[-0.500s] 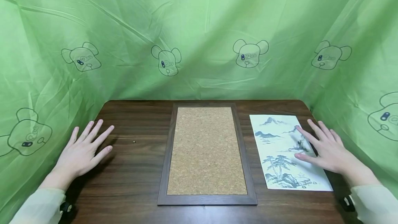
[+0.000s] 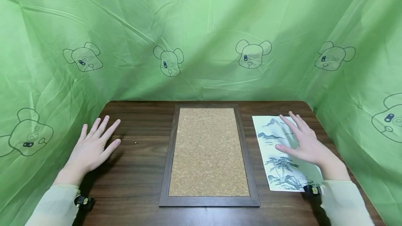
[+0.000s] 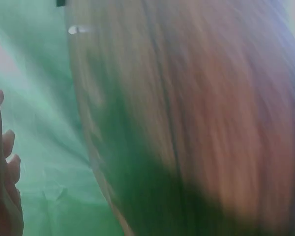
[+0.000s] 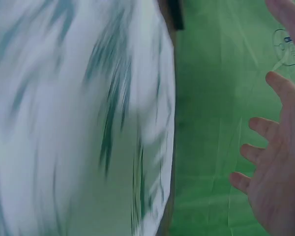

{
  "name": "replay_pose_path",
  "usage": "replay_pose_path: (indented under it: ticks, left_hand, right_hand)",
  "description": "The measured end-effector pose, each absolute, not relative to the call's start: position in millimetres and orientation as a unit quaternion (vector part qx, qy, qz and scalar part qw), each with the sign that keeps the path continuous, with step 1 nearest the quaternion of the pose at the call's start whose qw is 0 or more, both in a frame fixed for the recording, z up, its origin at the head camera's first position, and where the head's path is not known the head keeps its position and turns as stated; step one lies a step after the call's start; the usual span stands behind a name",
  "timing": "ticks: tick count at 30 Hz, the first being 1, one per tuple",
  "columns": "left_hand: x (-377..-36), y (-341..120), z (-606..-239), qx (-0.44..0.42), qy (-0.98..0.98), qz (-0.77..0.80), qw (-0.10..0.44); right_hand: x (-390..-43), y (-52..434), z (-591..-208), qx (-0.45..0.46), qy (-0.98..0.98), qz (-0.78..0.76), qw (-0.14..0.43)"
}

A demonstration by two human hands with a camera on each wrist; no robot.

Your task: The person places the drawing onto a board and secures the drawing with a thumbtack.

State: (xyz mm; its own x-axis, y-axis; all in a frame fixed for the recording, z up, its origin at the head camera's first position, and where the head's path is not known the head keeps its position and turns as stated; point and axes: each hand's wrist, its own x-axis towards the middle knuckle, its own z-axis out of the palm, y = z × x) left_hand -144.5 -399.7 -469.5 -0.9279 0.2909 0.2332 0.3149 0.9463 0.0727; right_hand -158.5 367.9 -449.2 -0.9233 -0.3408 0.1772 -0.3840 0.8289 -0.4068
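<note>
Dark brown wood-grain table (image 2: 135, 170); tan speckled cork board (image 2: 208, 151) in dark brown frame; white paper sheet (image 2: 276, 170) with blue-grey ink landscape; green cloth backdrop (image 2: 201, 20) printed with outlined bear heads.

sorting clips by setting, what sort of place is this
Probably a makeshift recording booth: green cloth printed with bear heads walls in a small dark wooden table holding a cork board and an ink landscape print.

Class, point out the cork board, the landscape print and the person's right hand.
cork board (image 2: 208, 151), head view, middle of the cork panel
landscape print (image 2: 276, 170), head view, the painted pine trees
right hand (image 2: 306, 145), head view, back of the hand
</note>
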Motion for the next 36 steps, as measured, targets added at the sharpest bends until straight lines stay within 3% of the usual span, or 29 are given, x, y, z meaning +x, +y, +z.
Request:
replay_pose_path:
  ticks: [18,30,36]
  left_hand:
    - [-165.9,-350.5,-478.3,-0.144,-0.960,-0.213,0.109]
    - [-175.5,-273.7,-479.5,-0.197,-0.921,-0.326,0.080]
    - [-178.0,-246.0,-487.6,-0.237,-0.910,-0.340,0.016]
  right_hand:
    - [-172.6,316.5,-467.4,0.204,-0.937,0.282,0.021]
    - [-170.5,373.6,-474.8,0.097,-0.954,0.281,-0.034]
    - [-163.4,411.1,-481.8,0.049,-0.963,0.260,-0.050]
